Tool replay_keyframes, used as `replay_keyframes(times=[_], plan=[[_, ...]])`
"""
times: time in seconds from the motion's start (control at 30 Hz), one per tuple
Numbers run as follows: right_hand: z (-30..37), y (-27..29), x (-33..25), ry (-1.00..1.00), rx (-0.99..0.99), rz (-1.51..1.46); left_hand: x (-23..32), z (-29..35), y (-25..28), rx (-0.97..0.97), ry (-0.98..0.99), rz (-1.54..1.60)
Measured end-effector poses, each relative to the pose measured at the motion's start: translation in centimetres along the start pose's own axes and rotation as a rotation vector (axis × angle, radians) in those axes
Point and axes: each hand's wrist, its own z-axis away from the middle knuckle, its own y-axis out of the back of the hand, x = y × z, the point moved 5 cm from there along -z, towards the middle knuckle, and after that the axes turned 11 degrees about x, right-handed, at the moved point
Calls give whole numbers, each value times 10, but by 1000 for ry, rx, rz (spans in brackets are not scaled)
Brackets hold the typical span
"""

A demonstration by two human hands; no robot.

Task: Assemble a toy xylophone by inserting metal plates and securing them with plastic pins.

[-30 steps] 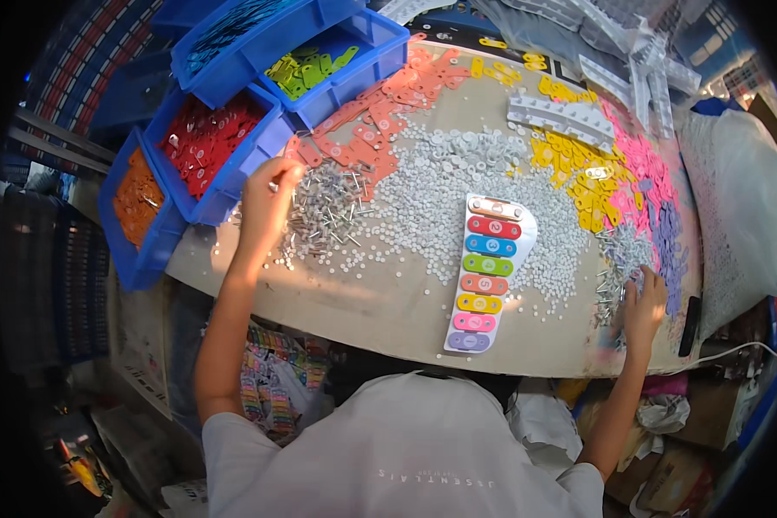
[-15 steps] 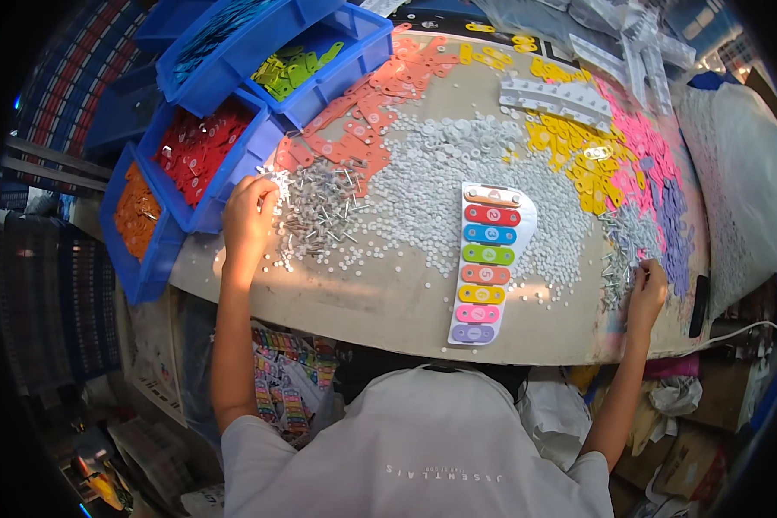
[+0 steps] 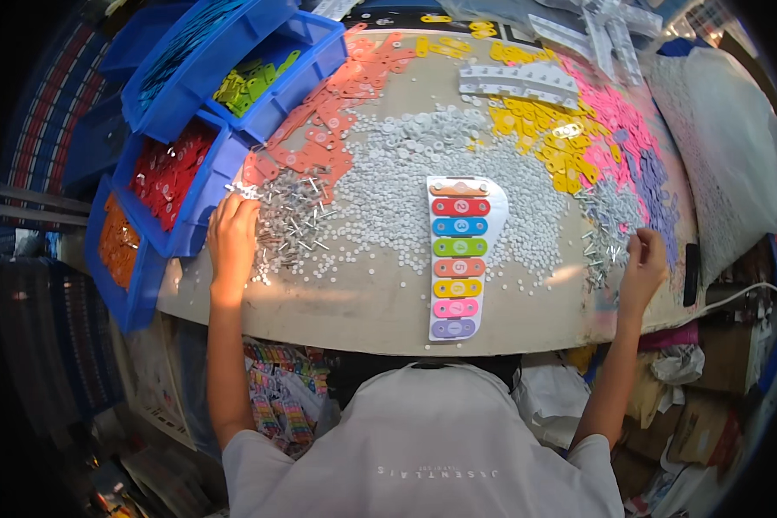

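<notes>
My left hand (image 3: 233,240) is over the left edge of a heap of silver rivet-like pins (image 3: 289,220), its fingers bent together by some small white caps (image 3: 243,188). Whatever its fingertips hold is hidden. On the right, my right hand (image 3: 646,266) has its fingers curled in beside a smaller heap of silver pins (image 3: 597,268); I cannot make out anything in them. Between the hands lies a white card (image 3: 495,207), rounded at its upper right. Down it runs a column of coloured two-holed strips (image 3: 459,247), from orange at the top to purple at the bottom.
White round caps (image 3: 406,190) spread across the tabletop (image 3: 354,319). Blue bins (image 3: 276,104) of sorted strips stand at left. Loose coral (image 3: 315,138), yellow (image 3: 552,129), pink (image 3: 613,121) and purple strips (image 3: 656,190) lie behind. A translucent bag (image 3: 721,147) bulges at right.
The whole view has shifted, so the table and card appear further left. Both hands stay beside the same pin heaps; the right one sits slightly further from its pins.
</notes>
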Motion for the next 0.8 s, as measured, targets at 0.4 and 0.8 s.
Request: replay_keyframes(times=[0.4, 0.8], plan=[[38, -54, -105, -1, -311, -216, 7, -11, 25, 213, 129, -12], [42, -109, -135, 61, -497, -124, 147, -33, -26, -263, 467, 1031]])
